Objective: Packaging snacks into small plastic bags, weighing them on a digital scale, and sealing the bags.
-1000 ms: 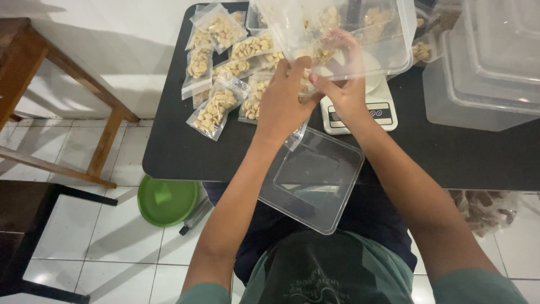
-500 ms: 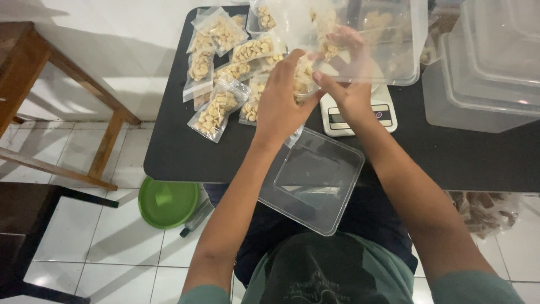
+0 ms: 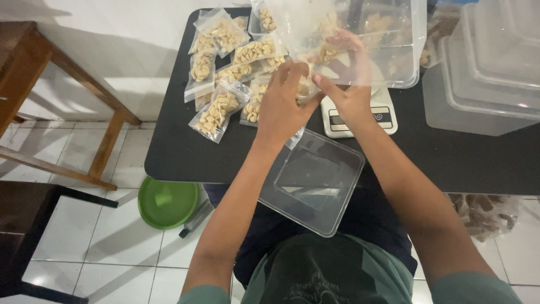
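Since a moment ago the clear bag (image 3: 306, 34) has lifted slightly higher over the scale (image 3: 360, 115). The left hand (image 3: 283, 107) and right hand (image 3: 349, 90) both pinch its lower edge; fingers seem closed on plastic, though glare blurs them. Filled packets (image 3: 216, 112) lie left.

Glossy clear plastic pouch (image 3: 306, 34), matt table (image 3: 185, 152)

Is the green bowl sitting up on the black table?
No, the green bowl lies on the white tiled floor, below the near edge of the black table.
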